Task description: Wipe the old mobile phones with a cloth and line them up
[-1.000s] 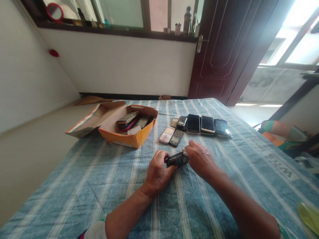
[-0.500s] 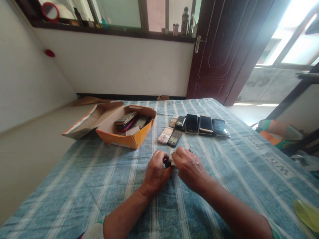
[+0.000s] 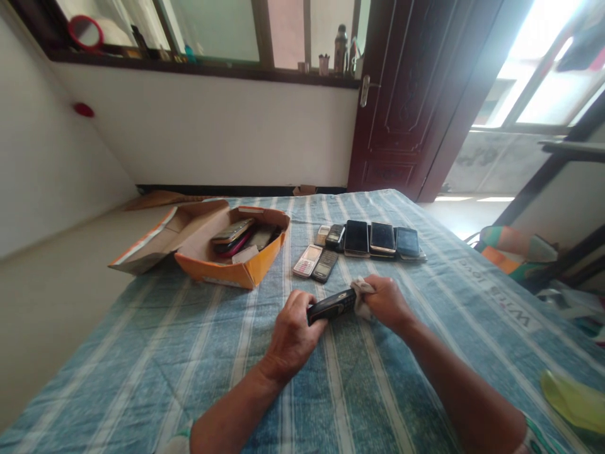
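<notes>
One head-worn camera looks forward and down across the striped cloth (image 3: 142,353) toward the wall (image 3: 227,132).

Held phone (image 3: 332,307): dark plastic, smooth, low sheen. White wad (image 3: 363,299): soft, crumpled; cloth or paper, indistinguishable from where I stand. Box (image 3: 215,273): cardboard, smooth outside, matt inside. Striped cover (image 3: 198,353): woven cloth, matt, lightly creased. Black-screened phone (image 3: 356,237): glossy, glass-like front. Door (image 3: 401,126): wood-like, smooth, semi-gloss
</notes>
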Tool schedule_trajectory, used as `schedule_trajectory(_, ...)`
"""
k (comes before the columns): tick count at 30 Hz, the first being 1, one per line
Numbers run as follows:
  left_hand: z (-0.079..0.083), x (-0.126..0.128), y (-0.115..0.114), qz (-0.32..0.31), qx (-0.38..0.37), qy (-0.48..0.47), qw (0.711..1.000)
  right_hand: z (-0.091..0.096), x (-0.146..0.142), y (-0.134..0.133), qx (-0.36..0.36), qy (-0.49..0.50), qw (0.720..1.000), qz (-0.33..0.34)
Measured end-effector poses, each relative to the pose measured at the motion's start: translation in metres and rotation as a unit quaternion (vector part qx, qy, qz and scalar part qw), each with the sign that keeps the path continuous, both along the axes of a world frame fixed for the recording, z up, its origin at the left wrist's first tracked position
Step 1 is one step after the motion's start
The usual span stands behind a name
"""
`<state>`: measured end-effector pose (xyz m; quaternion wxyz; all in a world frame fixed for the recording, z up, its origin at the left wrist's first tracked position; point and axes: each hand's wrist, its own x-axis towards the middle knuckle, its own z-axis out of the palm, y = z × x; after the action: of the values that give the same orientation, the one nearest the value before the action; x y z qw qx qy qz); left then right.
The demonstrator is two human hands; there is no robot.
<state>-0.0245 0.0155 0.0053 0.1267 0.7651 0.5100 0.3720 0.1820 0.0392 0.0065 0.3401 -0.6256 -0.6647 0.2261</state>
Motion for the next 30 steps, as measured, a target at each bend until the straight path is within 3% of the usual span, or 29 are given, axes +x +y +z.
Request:
schedule_trajectory(8, 0.015, 0.019, 0.006, -0.019, -0.041, 0.106, 0.993, -0.005, -0.004, 0.001, -0.009, 0.084, 0.996, -0.017)
schedule_trajectory(12, 0.028, 0.037, 0.015, -0.018, -0.045, 0.196, 0.979, -0.005, -0.003, 0.003, 0.003, 0.075, 0.997, -0.012)
schedule_trajectory(18, 0.040, 0.056, 0.034, -0.037, -0.072, 0.254, 0.964, -0.006, -0.002, 0.006, 0.017, 0.022, 1.000, 0.005)
schedule_trajectory(21, 0.037, 0.055, 0.041, -0.051, -0.089, 0.218, 0.971, -0.008, -0.003, 0.006, 0.023, -0.004, 1.000, 0.012)
schedule_trajectory(25, 0.031, 0.049, 0.045, -0.070, -0.091, 0.146, 0.983, -0.010, -0.004, 0.004, 0.045, -0.110, 0.993, 0.027)
schedule_trajectory(30, 0.033, 0.044, 0.040, -0.059, -0.081, 0.047, 0.994, -0.006, -0.004, 0.001, 0.078, -0.192, 0.978, 0.024)
